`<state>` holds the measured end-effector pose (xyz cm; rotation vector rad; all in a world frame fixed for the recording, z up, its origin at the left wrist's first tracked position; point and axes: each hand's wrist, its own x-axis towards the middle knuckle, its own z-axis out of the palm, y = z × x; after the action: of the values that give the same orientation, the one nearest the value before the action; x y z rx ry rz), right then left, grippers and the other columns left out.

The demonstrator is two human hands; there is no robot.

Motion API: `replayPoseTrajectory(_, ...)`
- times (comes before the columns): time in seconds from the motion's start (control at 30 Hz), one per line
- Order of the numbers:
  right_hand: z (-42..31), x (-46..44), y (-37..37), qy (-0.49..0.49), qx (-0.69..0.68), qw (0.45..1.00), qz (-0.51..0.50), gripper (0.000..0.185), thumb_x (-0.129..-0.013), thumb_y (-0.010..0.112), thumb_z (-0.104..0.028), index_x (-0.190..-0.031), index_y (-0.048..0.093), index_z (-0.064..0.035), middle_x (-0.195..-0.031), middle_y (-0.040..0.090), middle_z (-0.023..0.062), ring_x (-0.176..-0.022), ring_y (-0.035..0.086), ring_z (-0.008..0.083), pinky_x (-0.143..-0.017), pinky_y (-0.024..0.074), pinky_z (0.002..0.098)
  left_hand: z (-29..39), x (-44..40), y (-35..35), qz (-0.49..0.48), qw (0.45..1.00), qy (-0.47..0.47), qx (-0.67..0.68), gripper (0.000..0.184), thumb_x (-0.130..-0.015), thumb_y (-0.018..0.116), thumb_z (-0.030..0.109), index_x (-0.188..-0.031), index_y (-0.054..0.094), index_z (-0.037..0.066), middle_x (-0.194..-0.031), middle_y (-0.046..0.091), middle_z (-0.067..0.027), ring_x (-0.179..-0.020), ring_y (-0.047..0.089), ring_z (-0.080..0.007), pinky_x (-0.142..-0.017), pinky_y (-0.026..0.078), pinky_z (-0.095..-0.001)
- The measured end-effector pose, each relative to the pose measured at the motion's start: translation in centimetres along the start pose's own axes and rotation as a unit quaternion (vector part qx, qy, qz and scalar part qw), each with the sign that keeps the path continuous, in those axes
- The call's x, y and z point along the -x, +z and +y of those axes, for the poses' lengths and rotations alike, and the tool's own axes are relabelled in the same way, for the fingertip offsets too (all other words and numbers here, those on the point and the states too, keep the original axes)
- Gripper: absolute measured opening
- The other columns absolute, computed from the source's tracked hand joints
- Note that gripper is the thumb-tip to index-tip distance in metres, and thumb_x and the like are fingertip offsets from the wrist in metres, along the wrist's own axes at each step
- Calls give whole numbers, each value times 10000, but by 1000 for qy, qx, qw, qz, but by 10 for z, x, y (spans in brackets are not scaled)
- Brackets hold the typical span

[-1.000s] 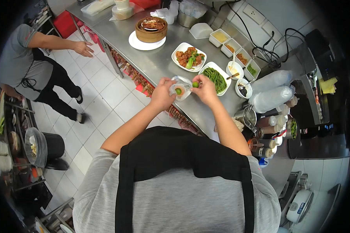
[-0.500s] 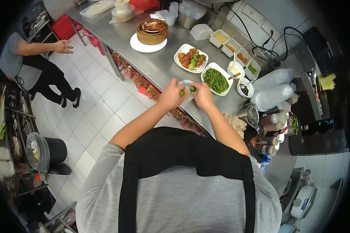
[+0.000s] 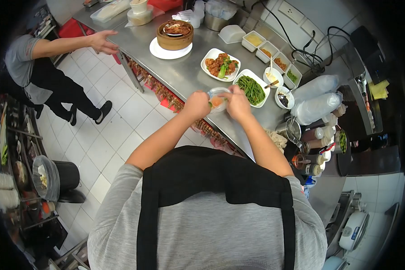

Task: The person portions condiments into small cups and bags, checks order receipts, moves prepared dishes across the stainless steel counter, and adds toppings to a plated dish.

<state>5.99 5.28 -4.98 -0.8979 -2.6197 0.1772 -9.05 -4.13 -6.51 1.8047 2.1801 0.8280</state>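
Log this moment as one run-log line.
left hand: holding clear cup | right hand: fingers at cup | near right hand: green beans | co-worker: arm outstretched

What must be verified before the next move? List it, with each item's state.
- Clear cup between left hand and right hand: ok.
- Green piece at the left fingertips: ok, partly visible.
- Right fingertips free of food: cannot tell, view too small.
- Right hand not touching the bean plate: cannot tell, they overlap in view.
- Bamboo steamer on its white plate: ok.
- Co-worker's hand apart: ok.
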Motion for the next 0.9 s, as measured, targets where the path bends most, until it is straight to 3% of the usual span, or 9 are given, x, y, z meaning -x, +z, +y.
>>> replayPoseTrajectory(0.13, -8, 5, 5, -17, -28, 999, -41, 232, -733, 627, -135, -911, 720, -250, -1214, 519, 113, -1007, 530, 303, -850, 466, 382, 0, -15, -1, -11, 988, -54, 146, 151, -695, 647, 35, -845, 646, 18, -836, 616, -188, -671, 617, -282, -651, 512, -338)
replayPoseTrajectory(0.23, -2, 2, 14, -33, -17, 999, 24, 219, -718, 626, -89, -877, 719, -207, -1139, 538, 114, -965, 551, 294, -822, 473, 376, 4, -28, 0, -39, 876, -121, 466, 206, -698, 643, 9, -895, 639, 69, -765, 604, -80, -610, 581, -154, -586, 485, -271)
replayPoseTrajectory(0.43, -2, -7, -13, 91, -206, 974, 31, 191, -666, 594, 26, -793, 674, -93, -940, 533, 127, -820, 581, 280, -732, 476, 350, -8, -19, -15, -9, 907, -124, 403, 220, -716, 600, -16, -910, 626, 82, -797, 572, -33, -625, 548, -97, -560, 451, -241)
replayPoseTrajectory(0.57, 10, -19, -88, 91, -229, 954, 171, 181, -676, 596, 48, -797, 661, -71, -851, 543, 93, -721, 566, 207, -666, 474, 302, -16, -40, 1, 140, 969, 67, 192, 205, -731, 578, 0, -921, 627, 58, -822, 562, -44, -708, 555, -107, -589, 460, -272)
replayPoseTrajectory(0.6, 8, -20, -121, 87, -246, 947, 190, 153, -696, 603, 51, -788, 653, -60, -819, 540, 72, -685, 555, 166, -633, 468, 275, -14, -41, -4, 103, 972, 50, 204, 216, -734, 587, -4, -937, 626, 57, -839, 564, -42, -760, 557, -110, -601, 465, -261)
replayPoseTrajectory(0.63, 14, -23, -152, 61, -243, 943, 218, 129, -705, 606, 48, -783, 646, -46, -814, 547, 67, -671, 561, 150, -615, 464, 258, -15, -45, 2, 63, 948, -5, 311, 256, -681, 610, -12, -927, 629, 58, -891, 581, -129, -847, 589, -262, -750, 474, -335)
replayPoseTrajectory(0.7, 26, -26, -225, -45, -180, 926, 327, 111, -707, 627, 36, -780, 644, -46, -778, 563, 55, -658, 571, 143, -609, 466, 255, -4, -44, -7, 55, 937, 21, 345, 340, -691, 647, -14, -1017, 614, 74, -974, 568, -106, -884, 576, -231, -754, 487, -299)
replayPoseTrajectory(0.77, 41, -24, -307, -51, -6, 916, 398, 88, -711, 663, 0, -784, 650, -47, -731, 581, 53, -649, 578, 142, -606, 471, 251, 18, -36, -28, 62, 948, 50, 307, 477, -706, 679, 12, -1155, 545, 104, -1143, 466, -112, -937, 544, -215, -718, 498, -276)
replayPoseTrajectory(0.9, 118, -43, -435, -21, 40, 858, 511, 121, -729, 697, -87, -849, 682, -82, -768, 635, 53, -680, 607, 139, -626, 479, 245, 19, -6, -29, 116, 945, -3, 305, 538, -715, 696, 32, -1206, 500, 129, -1234, 362, -104, -956, 501, -194, -682, 493, -269)
